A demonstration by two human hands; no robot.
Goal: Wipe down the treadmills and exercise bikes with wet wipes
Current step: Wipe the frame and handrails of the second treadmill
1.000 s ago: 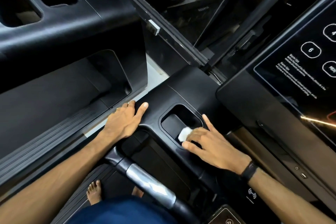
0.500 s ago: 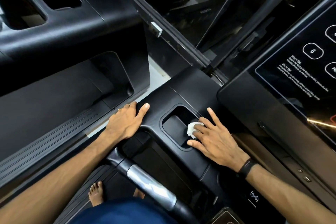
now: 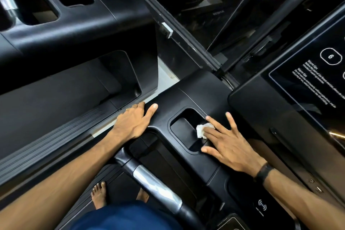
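Pale floor strip at centre, between dark machines. Glass pane at 12 o'clock, dim reflections. Black frame rail runs diagonally. Low light.

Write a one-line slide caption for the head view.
Right hand presses a white wet wipe at the treadmill console's recessed pocket while the left hand rests flat beside it.
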